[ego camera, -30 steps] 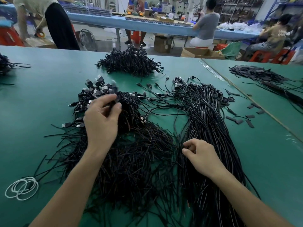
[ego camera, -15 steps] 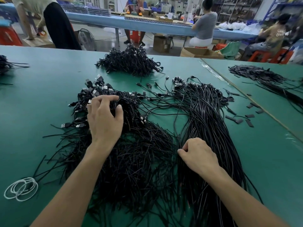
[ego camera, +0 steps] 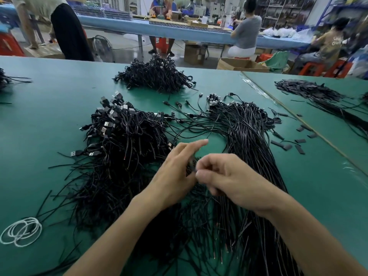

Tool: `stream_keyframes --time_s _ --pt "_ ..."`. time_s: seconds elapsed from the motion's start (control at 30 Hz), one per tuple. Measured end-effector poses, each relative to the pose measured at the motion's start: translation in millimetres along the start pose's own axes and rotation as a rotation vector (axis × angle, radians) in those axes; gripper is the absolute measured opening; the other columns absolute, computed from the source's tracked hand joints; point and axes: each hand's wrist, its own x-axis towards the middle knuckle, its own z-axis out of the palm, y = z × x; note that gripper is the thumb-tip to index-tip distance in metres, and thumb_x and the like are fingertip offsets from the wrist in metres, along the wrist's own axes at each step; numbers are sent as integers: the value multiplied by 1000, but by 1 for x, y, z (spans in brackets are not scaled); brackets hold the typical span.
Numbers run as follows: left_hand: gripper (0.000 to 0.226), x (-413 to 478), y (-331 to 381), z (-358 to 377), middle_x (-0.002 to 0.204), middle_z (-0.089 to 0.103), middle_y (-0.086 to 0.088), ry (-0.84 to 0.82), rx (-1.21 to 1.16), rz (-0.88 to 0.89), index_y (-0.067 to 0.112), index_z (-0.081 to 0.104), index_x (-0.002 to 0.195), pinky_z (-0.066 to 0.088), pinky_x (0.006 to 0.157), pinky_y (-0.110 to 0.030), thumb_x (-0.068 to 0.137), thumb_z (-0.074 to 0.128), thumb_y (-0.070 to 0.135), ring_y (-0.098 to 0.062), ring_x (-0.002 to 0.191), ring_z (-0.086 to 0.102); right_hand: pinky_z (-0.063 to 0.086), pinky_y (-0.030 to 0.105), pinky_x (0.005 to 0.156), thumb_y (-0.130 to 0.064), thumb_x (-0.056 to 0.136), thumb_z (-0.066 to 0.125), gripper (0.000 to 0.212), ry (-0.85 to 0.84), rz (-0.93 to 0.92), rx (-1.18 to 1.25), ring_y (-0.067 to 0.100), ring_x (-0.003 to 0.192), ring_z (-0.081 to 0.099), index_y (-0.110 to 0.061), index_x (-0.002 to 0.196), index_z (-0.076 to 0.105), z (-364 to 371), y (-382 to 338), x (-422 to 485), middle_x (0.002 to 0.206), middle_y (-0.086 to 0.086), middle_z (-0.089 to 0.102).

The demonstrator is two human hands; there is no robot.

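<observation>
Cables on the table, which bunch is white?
The small looped coil at the near left edge of the green table. The others, like the big pile beside it, are black.

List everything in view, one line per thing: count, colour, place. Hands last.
table: one, green, under everything.
USB cable pile: one, black, left of the hands.
long cable bundle: one, black, beneath the right forearm.
far cable heap: one, black, far middle of table.
cord loops: one coil, white, near left edge.
sleeve pieces: several, black, right of the bundle.
strip pile: one, black, adjoining table, far right.
cardboard boxes: at least two, brown, floor beyond the table.
fan: one, dark, floor beyond.
workers: four, mixed clothing, background.
cable piece: one, black, between the hands.
left hand: forefinger extended; grip blurred.
right hand: curled, pinches the cable piece.
</observation>
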Motion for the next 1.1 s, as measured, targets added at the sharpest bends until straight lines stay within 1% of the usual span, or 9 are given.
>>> stream_keyframes --time_s 0.1,0.17,0.27,0.47,0.57,0.7,0.8,1.0,1.1 --pt "22 1 -1 -4 109 56 12 155 -17 15 30 70 112 45 89 -22 98 56 39 -4 107 56 44 22 60 -17 94 64 12 -250 -103 73 9 65 49 -25 85 65 4 -19 -13 74 -8 56" --pt "38 2 -5 -15 100 63 7 336 -36 -44 19 72 92 48 81 -20 101 44 42 -3 97 60 44 25 58 -18 95 64 14 -206 -93 22 12 64 48 -27 85 65 -5 -19 -17 73 -8 56" --pt "49 5 -7 -44 85 68 -10 528 -34 -142 7 64 83 54 61 -32 96 42 50 -15 70 61 44 19 59 -24 97 61 14 145 -40 -358 4 62 55 -28 83 63 -25 -1 -15 75 -15 63" --pt "47 2 8 -82 56 48 -9 892 -26 -90 9 44 67 31 47 -13 101 53 40 -8 48 43 37 23 58 -13 101 49 19 703 389 -630 11 72 50 -19 84 53 -65 58 -5 91 7 61" --pt "50 0 17 -84 52 28 10 777 129 -38 25 29 60 27 44 -14 100 57 33 -2 45 31 46 35 78 -20 99 53 10 528 514 -895 22 93 57 -21 106 60 -64 64 -8 111 6 63" --pt "48 -1 28 -66 46 30 15 501 404 0 27 29 59 34 39 -17 99 56 35 -6 36 33 25 25 116 -25 90 63 71 253 41 -657 -7 137 31 -36 151 27 -39 36 -3 149 -17 41" --pt "45 -5 32 -50 47 32 11 354 495 50 23 31 65 36 41 -29 102 46 44 -13 38 38 20 12 106 -40 81 65 84 67 -139 -333 -21 135 25 -49 150 17 -9 9 -1 144 -33 42" --pt "36 -7 31 -37 52 32 10 328 596 -59 26 29 74 32 46 -34 100 36 49 -26 48 37 57 36 73 -53 98 35 42 82 -76 153 20 70 70 -39 129 59 16 -4 -1 83 5 71" --pt "37 -8 33 -37 53 34 10 345 598 -46 26 28 73 27 44 -30 99 48 44 -18 46 37 49 41 53 -44 100 48 29 186 -133 -51 16 53 55 -27 97 72 17 -1 0 63 2 61"
